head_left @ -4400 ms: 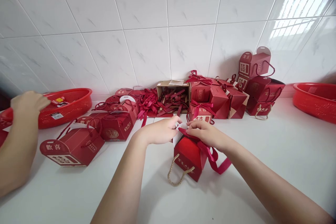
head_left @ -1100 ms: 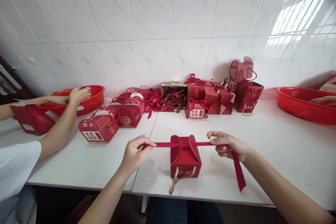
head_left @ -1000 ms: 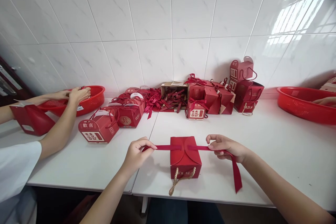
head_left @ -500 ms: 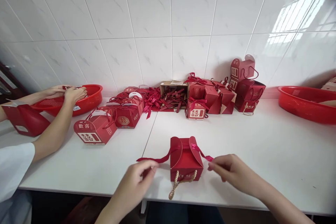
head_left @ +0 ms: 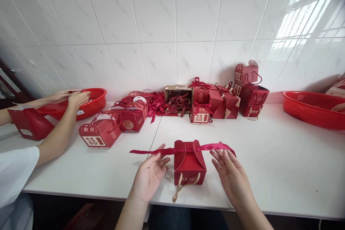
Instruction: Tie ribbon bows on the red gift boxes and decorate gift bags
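Note:
A small red gift box (head_left: 190, 165) stands upright before me, its two rounded flaps folded in at the top. Beige twisted cord handles (head_left: 178, 188) hang at its front. A red ribbon (head_left: 212, 147) passes through the flaps and stretches out to both sides. My left hand (head_left: 151, 174) has the left length between thumb and forefinger, other fingers loosely spread, the loose end pointing left. On the other side, my right hand (head_left: 233, 172) holds the right length near its end, with the thumb in front and the palm turned toward the box.
Finished-looking red boxes (head_left: 100, 133) stand at left; more boxes (head_left: 210, 97) are stacked by the tiled wall. Loose ribbons (head_left: 156, 105) lie beside an open carton (head_left: 178, 88). Red plastic baskets (head_left: 93, 106) (head_left: 309, 113) flank the table. A co-worker's arms (head_left: 58, 133) reach into the left one.
Both hands have risen and turned, palms more visible and fingers more spread. The ribbon's two lengths have lifted from sagging to nearly level. The box stays in place.

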Demonstrator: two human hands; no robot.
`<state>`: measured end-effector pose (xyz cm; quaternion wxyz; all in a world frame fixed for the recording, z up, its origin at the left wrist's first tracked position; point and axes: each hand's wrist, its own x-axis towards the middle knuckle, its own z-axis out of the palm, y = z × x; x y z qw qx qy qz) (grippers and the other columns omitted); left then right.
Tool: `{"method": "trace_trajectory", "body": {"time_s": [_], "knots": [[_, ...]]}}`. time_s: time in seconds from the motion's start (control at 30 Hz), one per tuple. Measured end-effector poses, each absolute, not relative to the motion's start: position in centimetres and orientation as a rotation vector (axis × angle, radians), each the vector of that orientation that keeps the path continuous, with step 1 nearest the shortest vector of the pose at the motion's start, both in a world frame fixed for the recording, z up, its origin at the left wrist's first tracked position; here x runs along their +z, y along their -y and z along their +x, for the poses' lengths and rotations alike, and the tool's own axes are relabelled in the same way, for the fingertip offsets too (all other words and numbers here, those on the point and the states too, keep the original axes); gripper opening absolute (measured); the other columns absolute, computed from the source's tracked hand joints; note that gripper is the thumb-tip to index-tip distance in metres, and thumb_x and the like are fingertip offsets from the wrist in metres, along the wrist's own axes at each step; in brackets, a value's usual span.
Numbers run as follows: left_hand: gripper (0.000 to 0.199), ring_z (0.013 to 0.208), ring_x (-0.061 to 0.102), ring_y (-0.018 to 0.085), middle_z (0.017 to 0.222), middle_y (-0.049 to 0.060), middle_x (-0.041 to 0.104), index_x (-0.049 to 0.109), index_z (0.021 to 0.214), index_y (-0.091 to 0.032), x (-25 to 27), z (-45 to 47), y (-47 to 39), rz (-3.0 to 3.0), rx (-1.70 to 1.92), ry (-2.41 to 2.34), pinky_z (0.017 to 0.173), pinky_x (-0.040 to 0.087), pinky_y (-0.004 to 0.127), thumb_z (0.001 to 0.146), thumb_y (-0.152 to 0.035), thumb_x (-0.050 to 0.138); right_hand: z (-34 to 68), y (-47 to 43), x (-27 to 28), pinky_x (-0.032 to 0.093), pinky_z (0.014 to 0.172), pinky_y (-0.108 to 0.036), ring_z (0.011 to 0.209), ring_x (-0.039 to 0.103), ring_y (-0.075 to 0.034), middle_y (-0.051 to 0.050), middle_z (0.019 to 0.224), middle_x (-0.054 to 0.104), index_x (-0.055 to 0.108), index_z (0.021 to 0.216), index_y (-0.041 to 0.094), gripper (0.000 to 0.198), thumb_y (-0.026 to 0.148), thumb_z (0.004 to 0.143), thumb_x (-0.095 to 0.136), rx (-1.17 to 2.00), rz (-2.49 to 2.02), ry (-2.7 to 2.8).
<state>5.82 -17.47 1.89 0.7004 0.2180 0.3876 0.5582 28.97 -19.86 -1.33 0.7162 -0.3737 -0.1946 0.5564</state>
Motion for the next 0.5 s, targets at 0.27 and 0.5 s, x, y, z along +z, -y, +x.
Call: {"method": "trace_trajectory", "body": {"time_s": [0.27, 0.5], "knots": [[0.029, 0.073, 0.065, 0.016, 0.088, 0.010, 0.066, 0.072, 0.106, -0.012, 3.2, 5.1, 18.3, 0.391, 1.445, -0.815, 0.057, 0.054, 0.025, 0.093, -0.019, 0.047, 28.9, 19.5, -0.8, 0.059, 0.066, -0.019, 0.072, 0.070, -0.011, 0.004, 0.074, 0.069, 0.070, 0.084, 0.024, 0.018, 0.032, 0.072, 0.081, 1.333, -0.656, 0.157], [0.028, 0.067, 0.058, 0.009, 0.075, 0.002, 0.065, 0.076, 0.099, -0.018, 5.1, 4.2, 17.5, 0.590, 1.702, -0.916, 0.062, 0.054, 0.019, 0.072, -0.027, 0.078, 30.1, 19.1, 1.2, 0.057, 0.063, -0.017, 0.064, 0.065, -0.009, 0.004, 0.067, 0.064, 0.074, 0.088, 0.020, 0.030, 0.033, 0.064, 0.086, 1.167, -0.734, 0.327]]}}
